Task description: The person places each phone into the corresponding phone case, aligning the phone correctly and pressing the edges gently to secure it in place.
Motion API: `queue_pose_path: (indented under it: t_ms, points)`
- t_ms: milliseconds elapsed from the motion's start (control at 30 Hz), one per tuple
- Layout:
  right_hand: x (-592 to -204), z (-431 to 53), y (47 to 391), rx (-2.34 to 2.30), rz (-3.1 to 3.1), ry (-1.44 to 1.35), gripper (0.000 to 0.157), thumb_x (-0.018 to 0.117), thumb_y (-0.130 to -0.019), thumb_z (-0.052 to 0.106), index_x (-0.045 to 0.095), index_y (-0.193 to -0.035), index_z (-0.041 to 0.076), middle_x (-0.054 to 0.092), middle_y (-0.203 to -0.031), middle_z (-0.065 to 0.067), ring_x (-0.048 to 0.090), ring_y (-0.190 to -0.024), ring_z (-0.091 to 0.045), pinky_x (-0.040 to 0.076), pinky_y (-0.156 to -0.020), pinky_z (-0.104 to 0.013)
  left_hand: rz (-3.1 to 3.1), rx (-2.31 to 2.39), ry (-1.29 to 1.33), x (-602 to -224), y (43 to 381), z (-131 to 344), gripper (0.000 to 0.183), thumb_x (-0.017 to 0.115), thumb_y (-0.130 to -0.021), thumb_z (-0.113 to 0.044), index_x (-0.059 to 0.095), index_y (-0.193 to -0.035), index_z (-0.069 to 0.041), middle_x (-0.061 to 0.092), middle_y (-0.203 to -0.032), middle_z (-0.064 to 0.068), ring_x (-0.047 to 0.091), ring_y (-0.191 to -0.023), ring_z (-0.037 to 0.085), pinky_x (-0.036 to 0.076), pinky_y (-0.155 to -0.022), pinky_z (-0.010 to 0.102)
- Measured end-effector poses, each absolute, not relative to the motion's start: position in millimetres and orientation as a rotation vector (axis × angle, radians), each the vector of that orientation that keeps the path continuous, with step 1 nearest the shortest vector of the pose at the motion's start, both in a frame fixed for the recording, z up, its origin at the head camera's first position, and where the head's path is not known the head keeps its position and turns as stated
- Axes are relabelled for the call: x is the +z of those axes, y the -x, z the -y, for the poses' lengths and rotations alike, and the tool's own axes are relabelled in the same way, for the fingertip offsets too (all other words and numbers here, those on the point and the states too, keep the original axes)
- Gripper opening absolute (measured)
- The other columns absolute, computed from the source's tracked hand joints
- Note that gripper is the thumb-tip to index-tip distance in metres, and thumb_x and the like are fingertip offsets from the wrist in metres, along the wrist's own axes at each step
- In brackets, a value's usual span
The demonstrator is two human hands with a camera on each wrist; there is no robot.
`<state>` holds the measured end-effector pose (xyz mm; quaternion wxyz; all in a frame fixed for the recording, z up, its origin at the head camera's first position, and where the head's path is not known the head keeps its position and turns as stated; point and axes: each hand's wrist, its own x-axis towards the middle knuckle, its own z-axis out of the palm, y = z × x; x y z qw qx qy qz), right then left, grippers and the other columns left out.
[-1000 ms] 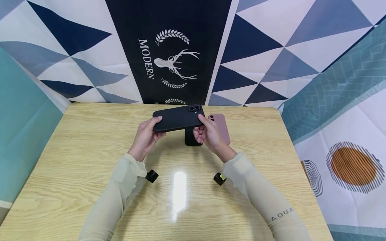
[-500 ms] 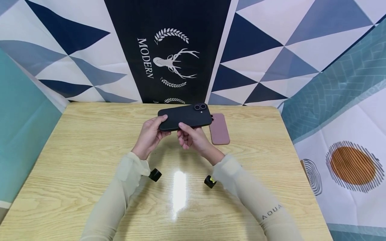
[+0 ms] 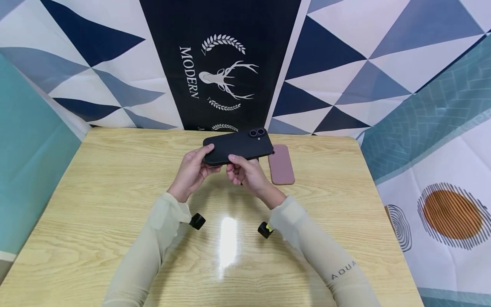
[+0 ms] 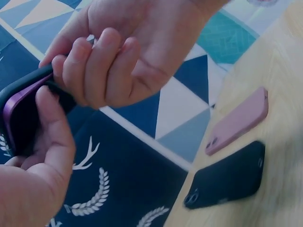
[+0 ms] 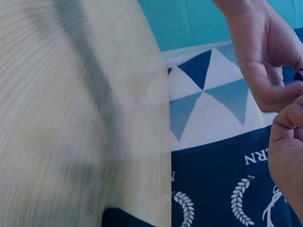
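Observation:
A phone in a black case (image 3: 238,143), twin lenses at its right end, is held up over the back of the table. My left hand (image 3: 193,168) grips its left end, thumb on the back and fingers underneath. My right hand (image 3: 247,172) pinches the near long edge around the middle, thumb on top and other fingers curled below. From underneath, the left wrist view shows a purple phone edge (image 4: 22,97) inside the black case rim, beside my left fingers. My curled right fingers (image 4: 102,66) sit at the rim there. The right wrist view cuts off most of the phone.
On the table (image 3: 115,204) a pink phone (image 3: 281,166) lies to the right, and a black phone (image 4: 227,175) lies beside it, largely hidden in the head view. A patterned cloth backdrop (image 3: 226,25) rises behind the table's far edge.
My right hand has slid left from the lens end to the middle of the near edge. The held phone moved slightly right and now covers most of the black phone on the table.

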<state>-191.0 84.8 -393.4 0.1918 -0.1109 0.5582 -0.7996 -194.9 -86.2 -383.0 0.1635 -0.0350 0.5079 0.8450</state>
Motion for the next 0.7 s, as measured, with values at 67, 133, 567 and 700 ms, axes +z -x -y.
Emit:
queue_pose_path:
  t_ms: [67,133,567,700]
  points:
    - [-391.8,-86.7,191.3,-2.265,-1.561,0.343,0.035,0.039,-0.094,0.012,0.059,-0.066,0.011,0.055,-0.053,0.003,0.046,-0.044,-0.006,0.038,-0.041,-0.016,-1.537,2.319,0.060,-382.2,193.6,87.8,0.027,0.051,-0.095,-0.026,0.066,-0.080,-0.008,0.068,-0.065,0.000,0.061,-0.055,0.008,0.054,-0.056,0.018]
    - [-391.1,-88.7,191.6,-2.277,-1.560,0.353,0.035,0.038,-0.094,0.011,0.059,-0.066,0.011,0.055,-0.053,0.003,0.046,-0.043,-0.006,0.038,-0.040,-0.017,-1.618,2.226,0.018,-381.8,191.7,89.9,0.029,0.052,-0.095,-0.027,0.068,-0.076,-0.010,0.068,-0.063,0.000,0.059,-0.053,0.007,0.052,-0.054,0.018]
    - [-389.8,-90.7,196.4,-2.333,-1.608,0.232,0.022,0.044,-0.093,0.013,0.058,-0.077,0.007,0.059,-0.058,0.000,0.053,-0.048,-0.009,0.044,-0.046,-0.020,-1.588,2.218,-0.093,-384.1,190.2,88.1,0.022,0.052,-0.094,-0.015,0.069,-0.080,-0.012,0.070,-0.073,-0.002,0.060,-0.064,0.007,0.052,-0.060,0.016]
    - [-389.7,-85.3,195.1,-2.460,-1.492,0.149,0.011,0.051,-0.092,0.008,0.057,-0.083,0.007,0.060,-0.059,0.001,0.052,-0.049,-0.008,0.043,-0.047,-0.018,-1.584,2.240,-0.115,-385.0,189.1,84.9,0.022,0.052,-0.094,-0.013,0.070,-0.081,-0.013,0.071,-0.075,-0.003,0.061,-0.066,0.007,0.053,-0.063,0.017]
